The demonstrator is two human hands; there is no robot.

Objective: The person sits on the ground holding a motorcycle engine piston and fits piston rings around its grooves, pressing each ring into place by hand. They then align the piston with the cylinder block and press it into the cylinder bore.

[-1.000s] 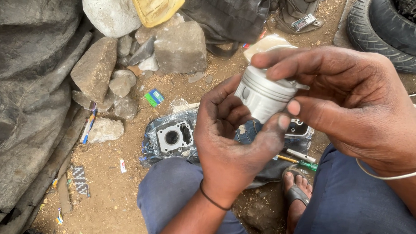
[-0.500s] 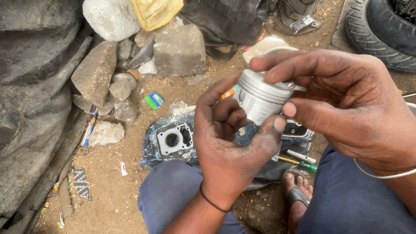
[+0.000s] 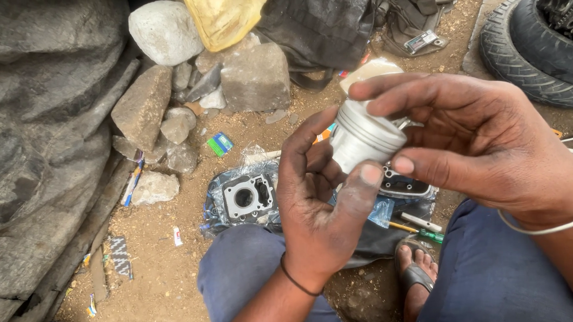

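Over bare dirt ground (image 3: 156,248) with a gasket (image 3: 248,197) at 9 o'clock of the hands, left hand (image 3: 320,204) and right hand (image 3: 483,144) both gripped the silver piston (image 3: 362,138); steady, fingertip-only support appeared advisable.

open-air roadside repair spot — dirt ground (image 3: 156,248), tyre (image 3: 524,51), gasket (image 3: 248,197).

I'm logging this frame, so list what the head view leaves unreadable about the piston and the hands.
- Piston: underside hidden by left hand, far side by right hand.
- Gasket: sharp, but its plastic wrap runs under the left hand.
- Tyre: cut off by the frame's right edge.
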